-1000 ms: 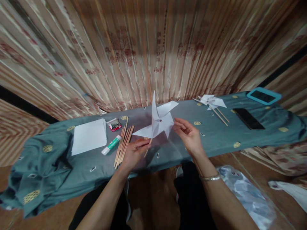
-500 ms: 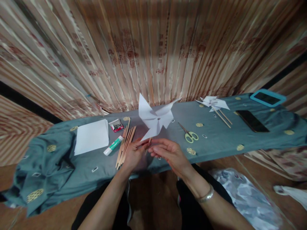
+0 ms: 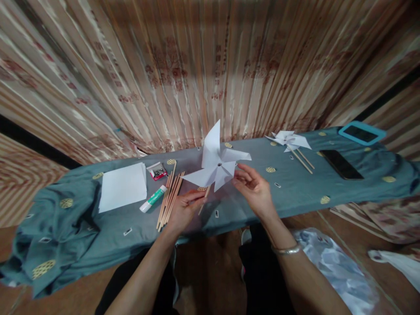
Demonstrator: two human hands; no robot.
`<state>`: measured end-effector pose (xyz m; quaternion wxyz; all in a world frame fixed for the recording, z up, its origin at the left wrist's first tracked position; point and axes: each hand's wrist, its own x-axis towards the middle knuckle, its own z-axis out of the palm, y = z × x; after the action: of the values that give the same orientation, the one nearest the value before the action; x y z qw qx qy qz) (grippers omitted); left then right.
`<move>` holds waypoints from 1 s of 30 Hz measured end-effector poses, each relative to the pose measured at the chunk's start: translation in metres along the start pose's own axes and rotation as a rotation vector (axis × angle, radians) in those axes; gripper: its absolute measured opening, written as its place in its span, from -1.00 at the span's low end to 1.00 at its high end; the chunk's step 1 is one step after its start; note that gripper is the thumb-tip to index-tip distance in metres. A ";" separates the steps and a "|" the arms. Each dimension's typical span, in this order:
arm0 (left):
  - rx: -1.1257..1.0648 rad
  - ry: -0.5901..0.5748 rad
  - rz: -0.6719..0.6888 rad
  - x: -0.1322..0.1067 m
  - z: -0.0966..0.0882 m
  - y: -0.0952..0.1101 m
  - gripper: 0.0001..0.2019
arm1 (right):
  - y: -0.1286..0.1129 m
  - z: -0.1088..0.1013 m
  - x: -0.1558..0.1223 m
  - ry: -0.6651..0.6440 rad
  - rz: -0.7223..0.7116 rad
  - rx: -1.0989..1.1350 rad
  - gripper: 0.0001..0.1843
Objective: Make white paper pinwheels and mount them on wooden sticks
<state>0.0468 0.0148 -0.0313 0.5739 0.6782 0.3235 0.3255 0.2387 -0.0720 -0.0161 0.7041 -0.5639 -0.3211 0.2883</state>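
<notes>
My left hand (image 3: 183,209) pinches the wooden stick of a white paper pinwheel (image 3: 217,164) and holds it upright over the grey-green cloth (image 3: 295,188). My right hand (image 3: 254,188) sits just right of the wheel, fingers loosely spread, fingertips at the edge of a right-hand blade. A bundle of wooden sticks (image 3: 169,194) lies just left of my left hand.
On the cloth lie a stack of white paper (image 3: 123,187), a glue stick (image 3: 152,198), a small red box of pins (image 3: 157,171), a second pinwheel (image 3: 290,142), a black phone (image 3: 341,164) and a blue-cased tablet (image 3: 362,132). A striped curtain hangs behind. A plastic bag (image 3: 334,267) lies on the floor.
My right hand moved from below the wheel, near my left hand, back up to its right side. The pinwheel's blades have turned. The scissors seen half a second ago are now hidden behind my right hand.
</notes>
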 end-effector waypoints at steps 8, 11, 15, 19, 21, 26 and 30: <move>0.042 0.015 0.037 -0.001 0.000 -0.003 -0.81 | -0.013 0.008 -0.004 -0.004 0.158 0.079 -0.48; 0.047 0.053 0.034 -0.001 0.000 -0.006 -0.79 | -0.018 0.010 -0.006 -0.017 0.233 0.151 -0.47; 0.042 0.059 0.046 0.000 0.000 -0.005 -0.80 | -0.018 0.024 -0.020 -0.093 0.319 0.269 -0.52; 0.067 0.081 0.015 0.001 -0.001 -0.001 -0.80 | -0.020 0.045 -0.047 -0.337 0.373 0.287 -0.60; 0.083 0.089 -0.011 0.001 -0.002 0.002 -0.79 | -0.027 0.049 -0.058 -0.450 0.379 0.232 -0.68; 0.086 0.064 0.005 -0.001 -0.003 0.005 -0.81 | -0.044 0.030 -0.053 -0.279 0.123 0.032 -0.78; 0.062 0.031 0.014 -0.001 -0.002 0.002 -0.79 | -0.035 0.007 -0.024 0.073 -0.043 -0.034 -0.69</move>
<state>0.0448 0.0143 -0.0294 0.5452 0.6928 0.3375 0.3299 0.2193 -0.0930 0.0166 0.7117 -0.5788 -0.3122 0.2471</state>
